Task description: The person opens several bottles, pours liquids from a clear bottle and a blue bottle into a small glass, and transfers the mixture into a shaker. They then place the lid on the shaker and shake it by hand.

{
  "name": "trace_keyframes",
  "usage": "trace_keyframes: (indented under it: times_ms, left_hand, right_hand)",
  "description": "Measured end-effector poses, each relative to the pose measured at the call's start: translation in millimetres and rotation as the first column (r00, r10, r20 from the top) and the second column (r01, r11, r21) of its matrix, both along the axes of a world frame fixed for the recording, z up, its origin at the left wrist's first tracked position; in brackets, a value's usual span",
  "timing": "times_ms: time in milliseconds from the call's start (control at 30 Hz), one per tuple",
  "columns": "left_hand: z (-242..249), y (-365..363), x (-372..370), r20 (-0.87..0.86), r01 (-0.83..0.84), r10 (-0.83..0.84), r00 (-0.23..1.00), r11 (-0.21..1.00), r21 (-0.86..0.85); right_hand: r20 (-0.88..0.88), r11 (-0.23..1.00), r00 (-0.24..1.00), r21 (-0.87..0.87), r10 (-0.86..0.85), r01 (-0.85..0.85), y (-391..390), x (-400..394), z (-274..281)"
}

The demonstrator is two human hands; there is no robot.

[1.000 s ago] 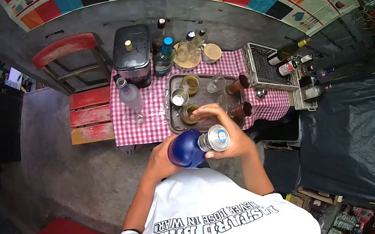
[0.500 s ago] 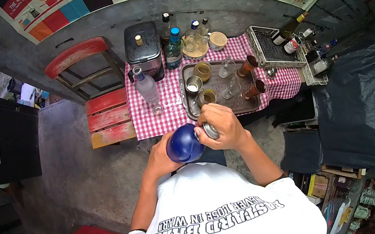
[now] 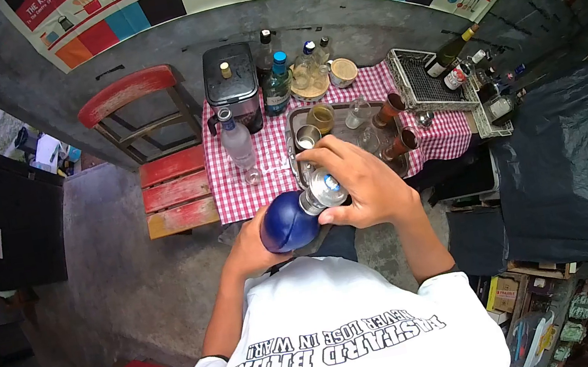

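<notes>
A round-bodied dark blue bottle [image 3: 289,222] is tilted in front of my chest, its silver neck and clear cap pointing up and right. My left hand [image 3: 247,248] is wrapped around the bottle's left side. Over the clear cap [image 3: 327,187], which has a blue mark on its end, my right hand [image 3: 368,187] is spread with fingers apart and the thumb beside the silver neck. Just beyond the hands, a metal tray [image 3: 292,130] holds a steel cup [image 3: 307,137], an amber glass [image 3: 320,115], clear glassware and copper-coloured cups [image 3: 401,142]. My right hand partly hides the tray.
A frosted bottle [image 3: 236,143] and a small glass [image 3: 253,176] stand on the checked tablecloth [image 3: 235,200]. Behind are a black container [image 3: 230,74], several bottles and a wire basket [image 3: 408,88]. A red chair [image 3: 172,193] stands left; black sheeting [image 3: 569,171] lies right.
My right hand has loosened from a closed grip around the bottle's top to spread fingers, exposing the clear cap. My left hand keeps its hold. The view has shifted slightly.
</notes>
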State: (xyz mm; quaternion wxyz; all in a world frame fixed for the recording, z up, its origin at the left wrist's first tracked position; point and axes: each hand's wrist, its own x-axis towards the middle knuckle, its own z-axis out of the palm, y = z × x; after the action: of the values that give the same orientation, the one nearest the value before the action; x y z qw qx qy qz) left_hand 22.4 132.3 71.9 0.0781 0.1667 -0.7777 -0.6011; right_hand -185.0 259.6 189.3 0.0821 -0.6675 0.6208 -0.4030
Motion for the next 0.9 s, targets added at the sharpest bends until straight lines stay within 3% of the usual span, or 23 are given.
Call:
trace_keyframes:
  times_ms: [33,67,133,267,333,400,467,533,667,767,833,900]
  left_hand:
    - [1,-1,2,0.013,-0.022,0.022,1.000,0.999,-0.049]
    - [1,-2,4,0.027,-0.046,0.048,0.998,0.994,-0.097]
    - [7,-2,3,0.037,-0.065,0.069,0.997,0.994,-0.085]
    - [2,-5,2,0.010,-0.057,0.058,0.998,0.995,-0.080]
    - [4,-5,-1,0.028,-0.051,0.054,0.998,0.994,-0.094]
    - [4,-3,-4,0.047,-0.045,0.050,0.998,0.993,-0.110]
    - [2,-1,-10,0.025,-0.036,0.041,0.999,0.988,-0.149]
    - [0,1,-19,0.041,-0.028,0.033,0.999,0.992,-0.120]
    - [2,4,-38,0.121,0.005,0.005,0.993,0.996,-0.086]
    - [-9,7,-50,0.149,0.019,-0.006,0.989,0.996,-0.085]
    - [-16,11,-61,0.131,0.021,-0.011,0.991,0.997,-0.073]
    - [-16,14,-73,0.115,0.022,-0.014,0.993,0.998,-0.063]
  right_hand:
    - [-0.040,0.993,0.999,0.115,0.003,0.002,5,-3,1]
    - [-0.041,0.993,0.999,0.117,0.005,0.000,7,-1,2]
    - [-0.127,0.930,0.992,0.365,-0.005,0.051,10,2,4]
    - [0.059,0.952,0.992,0.278,0.116,-0.128,9,-2,1]
    - [0.359,0.965,0.916,0.118,0.178,-0.234,12,-4,-2]
    - [0.341,0.972,0.928,0.125,0.148,-0.201,16,-8,-2]
    - [0.090,0.960,0.995,0.280,-0.039,0.012,19,-13,0]
    - [0.079,0.962,0.994,0.270,-0.073,0.049,21,-21,-12]
    - [0.242,0.959,0.964,0.282,-0.112,0.040,33,-37,-27]
    - [0.318,0.986,0.944,0.166,-0.084,0.032,44,-51,-31]
    - [0.474,0.999,0.880,0.032,-0.024,0.010,48,-58,-39]
    - [0.412,0.997,0.908,0.061,-0.073,0.052,51,-68,-41]
